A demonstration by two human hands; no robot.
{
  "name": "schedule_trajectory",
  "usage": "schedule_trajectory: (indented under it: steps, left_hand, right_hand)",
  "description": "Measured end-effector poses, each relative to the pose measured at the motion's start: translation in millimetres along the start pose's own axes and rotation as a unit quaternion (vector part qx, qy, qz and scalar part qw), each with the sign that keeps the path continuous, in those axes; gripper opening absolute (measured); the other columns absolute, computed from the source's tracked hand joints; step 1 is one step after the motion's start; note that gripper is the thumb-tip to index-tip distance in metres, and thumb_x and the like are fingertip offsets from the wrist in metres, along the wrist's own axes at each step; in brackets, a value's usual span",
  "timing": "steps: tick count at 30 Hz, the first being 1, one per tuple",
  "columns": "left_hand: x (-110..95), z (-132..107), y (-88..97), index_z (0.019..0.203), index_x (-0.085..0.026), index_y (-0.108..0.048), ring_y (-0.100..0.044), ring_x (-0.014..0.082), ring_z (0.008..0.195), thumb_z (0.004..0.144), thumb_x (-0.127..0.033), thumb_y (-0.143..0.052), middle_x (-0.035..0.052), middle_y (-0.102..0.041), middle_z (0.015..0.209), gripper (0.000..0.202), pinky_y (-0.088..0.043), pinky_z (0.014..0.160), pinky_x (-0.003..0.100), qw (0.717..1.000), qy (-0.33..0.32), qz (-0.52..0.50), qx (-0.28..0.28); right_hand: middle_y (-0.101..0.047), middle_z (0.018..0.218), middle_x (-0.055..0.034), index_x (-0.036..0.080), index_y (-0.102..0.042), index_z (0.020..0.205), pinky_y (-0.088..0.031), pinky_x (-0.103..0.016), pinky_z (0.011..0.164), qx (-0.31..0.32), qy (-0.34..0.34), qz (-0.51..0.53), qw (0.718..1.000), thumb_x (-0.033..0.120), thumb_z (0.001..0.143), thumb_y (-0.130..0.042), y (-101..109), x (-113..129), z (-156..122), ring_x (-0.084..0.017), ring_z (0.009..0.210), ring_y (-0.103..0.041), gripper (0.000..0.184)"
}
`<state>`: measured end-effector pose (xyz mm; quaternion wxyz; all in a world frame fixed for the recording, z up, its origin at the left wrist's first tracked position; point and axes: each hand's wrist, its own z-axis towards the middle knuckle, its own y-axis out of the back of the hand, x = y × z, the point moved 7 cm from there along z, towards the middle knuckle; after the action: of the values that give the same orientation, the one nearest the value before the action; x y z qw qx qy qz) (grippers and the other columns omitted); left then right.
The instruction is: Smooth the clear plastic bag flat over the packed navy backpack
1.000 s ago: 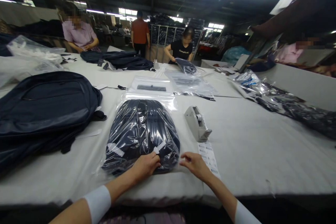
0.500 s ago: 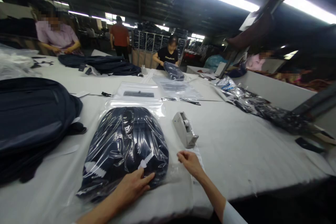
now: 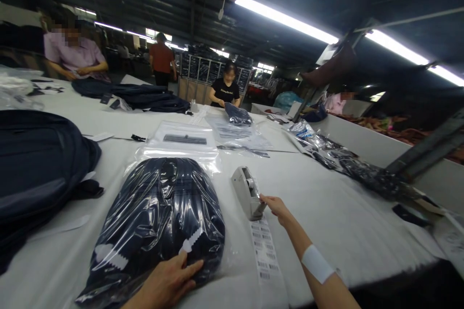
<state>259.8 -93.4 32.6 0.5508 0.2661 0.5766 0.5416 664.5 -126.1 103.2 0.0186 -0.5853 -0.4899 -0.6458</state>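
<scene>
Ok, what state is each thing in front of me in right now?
bagged backpack: lying flat, sealed inside clear plastic.
tape dispenser: upright on table.
label strip: flat on table.
left hand: open, palm down on bagged backpack's near end.
right hand: fingertips at tape dispenser's front; grip unclear.

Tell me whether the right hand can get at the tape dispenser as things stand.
Probably yes: the right hand is at the near end of the tape dispenser, with nothing between them; the barcode label strip lies flat beside it.
</scene>
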Motion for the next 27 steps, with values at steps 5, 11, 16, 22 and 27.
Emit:
schedule_trajectory:
  steps: [5, 11, 16, 22, 27]
  left_hand:
    - [3.5, -0.8, -7.0, 0.136, -0.035, -0.043, -0.068, 0.0235, 0.086, 0.089, -0.03, -0.052, 0.0099, -0.06, 0.109, 0.048, -0.058, 0.072, 0.033, 1.0, -0.005, -0.002, -0.004]
    - [3.8, 0.8, -10.9, 0.136, -0.034, -0.042, -0.068, 0.0237, 0.086, 0.089, -0.029, -0.051, 0.0105, -0.061, 0.108, 0.048, -0.058, 0.07, 0.033, 1.0, -0.01, 0.006, 0.001]
    - [3.8, -1.1, -9.0, 0.136, -0.034, -0.042, -0.068, 0.0243, 0.089, 0.09, -0.03, -0.051, 0.0108, -0.061, 0.11, 0.048, -0.058, 0.072, 0.033, 1.0, -0.014, 0.008, -0.006]
    - [6.2, -3.3, -11.3, 0.138, -0.036, -0.039, -0.066, 0.0229, 0.089, 0.092, -0.033, -0.048, 0.0089, -0.059, 0.109, 0.048, -0.057, 0.072, 0.033, 1.0, -0.007, 0.003, -0.016]
    - [2.7, -2.3, -1.8, 0.136, -0.035, -0.042, -0.065, 0.0205, 0.085, 0.092, -0.035, -0.048, 0.0075, -0.058, 0.105, 0.044, -0.055, 0.072, 0.03, 1.0, -0.009, -0.007, -0.021]
  right_hand:
    - [-0.069, 0.07, -0.0072, 0.012, -0.073, 0.069, -0.042, -0.03, 0.066, 0.005, -0.029, 0.014, 0.999, 0.051, 0.06, -0.067, -0.9, 1.5, 3.4, -0.02, 0.071, -0.059, 0.041]
    - [-0.065, 0.058, -0.0032, 0.014, -0.067, 0.062, -0.042, -0.03, 0.064, -0.048, -0.026, 0.053, 0.997, 0.041, 0.058, -0.071, -2.4, 7.5, 0.9, -0.017, 0.064, -0.058, 0.028]
    - [-0.068, 0.063, -0.0051, 0.015, -0.068, 0.059, -0.043, -0.031, 0.067, -0.098, 0.006, 0.093, 0.991, 0.049, 0.054, -0.069, 15.5, 7.9, -23.5, -0.022, 0.072, -0.061, 0.034]
    - [-0.069, 0.066, -0.0061, 0.016, -0.067, 0.061, -0.046, -0.029, 0.058, -0.083, -0.016, 0.1, 0.991, 0.054, 0.057, -0.064, 10.5, -21.6, -61.2, -0.018, 0.062, -0.059, 0.038]
    - [-0.061, 0.053, -0.003, 0.017, -0.06, 0.056, -0.042, -0.027, 0.049, -0.086, -0.046, 0.044, 0.994, 0.05, 0.064, -0.058, -5.7, -42.7, -58.7, -0.013, 0.046, -0.05, 0.034]
